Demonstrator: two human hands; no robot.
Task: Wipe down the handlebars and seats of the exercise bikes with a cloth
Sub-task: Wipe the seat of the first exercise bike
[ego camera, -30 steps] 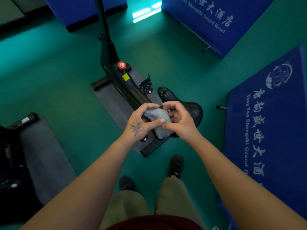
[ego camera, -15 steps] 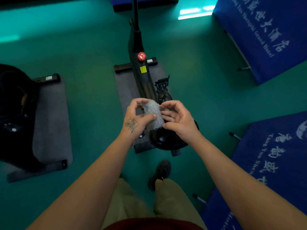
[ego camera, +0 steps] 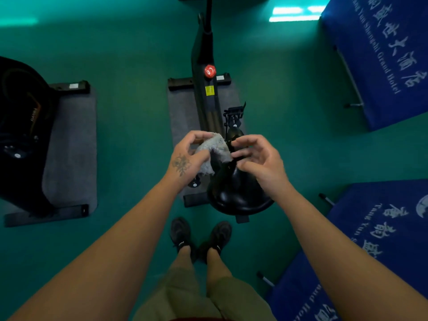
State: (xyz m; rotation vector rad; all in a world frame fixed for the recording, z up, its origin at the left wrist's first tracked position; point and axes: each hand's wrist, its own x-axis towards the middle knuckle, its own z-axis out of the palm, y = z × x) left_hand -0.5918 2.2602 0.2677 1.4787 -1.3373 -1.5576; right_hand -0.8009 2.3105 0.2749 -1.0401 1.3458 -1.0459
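Well, the grey cloth (ego camera: 213, 150) sat bunched up in the left hand (ego camera: 185, 158), thumb and curled fingers wrapped around it, a loose flap spilling out past the fingertips. Just across from those fingers, the right hand (ego camera: 259, 158) had its fingers loosely bent and spread, tips touching or almost touching the cloth's free edge; whether they actually pinched it, I couldn't tell. Directly beneath both sets of fingers was the black seat (ego camera: 238, 195) of the exercise bike (ego camera: 206, 89), apart from the cloth, not yet wiped by the look of it.

That cloth looked like soft, light terry: floppy, easy to crush, no risk of damage, but prone to slipping out in a loose wad. Best hold, I'd say, was a folded pad flat under the palm, fingers spread over it. The seat looked smooth, firm and glossy, so a pressed pad should glide over it.
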